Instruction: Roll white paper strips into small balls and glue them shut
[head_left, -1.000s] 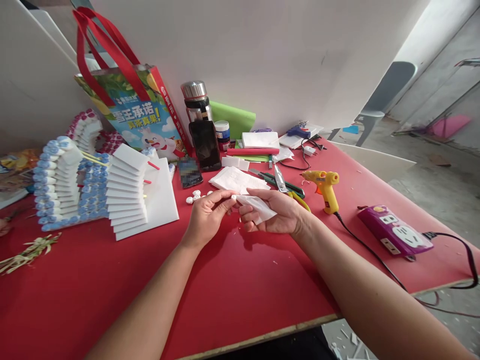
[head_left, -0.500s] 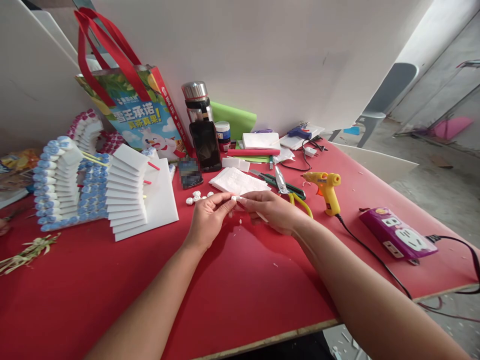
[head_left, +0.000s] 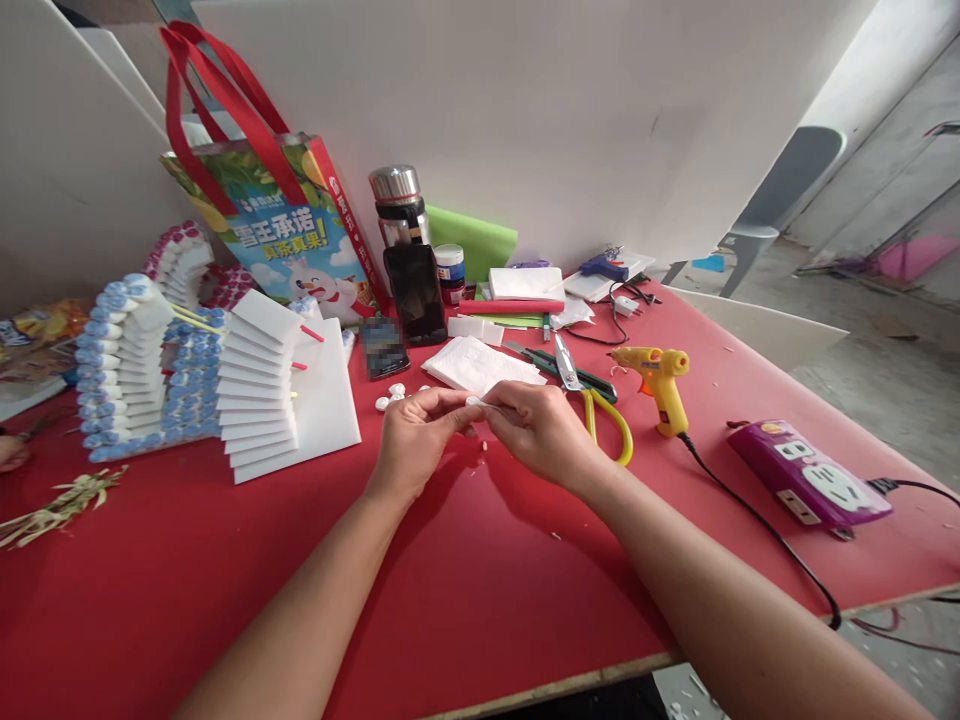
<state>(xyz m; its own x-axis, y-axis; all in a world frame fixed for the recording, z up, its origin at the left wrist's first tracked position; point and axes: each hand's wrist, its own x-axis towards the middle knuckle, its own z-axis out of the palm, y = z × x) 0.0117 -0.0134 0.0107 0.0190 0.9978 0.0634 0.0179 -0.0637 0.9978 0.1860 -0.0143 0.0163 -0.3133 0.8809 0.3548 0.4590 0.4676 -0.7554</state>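
Note:
Fingertips nearly meeting, my two hands work on one small rolled piece of white paper (head_left: 474,401) just above the red table. My left hand (head_left: 409,445) pinches the round rolled end between thumb and fingers. At the other side, my right hand (head_left: 544,430) is closed on the thin, twisted part of the same paper. Beyond my left hand lie several small white paper rolls (head_left: 390,398), partly hidden by it. A stack of white tissue sheets (head_left: 480,363) is just behind my fingers. Tiny white scraps (head_left: 484,445) lie beneath them.
Scissors (head_left: 626,430), a cutter (head_left: 555,362), a yellow glue gun (head_left: 660,385) and a purple power strip (head_left: 810,475) are at right. A stepped white board model (head_left: 259,390), phone (head_left: 386,350), flask (head_left: 395,185) and bag (head_left: 285,235) stand left and behind. Another person's hand (head_left: 11,453) shows far left.
The view has shifted slightly, so things sit a little further right. My right hand has turned and its fingers have curled in closer around the paper; my left hand keeps its pinch.

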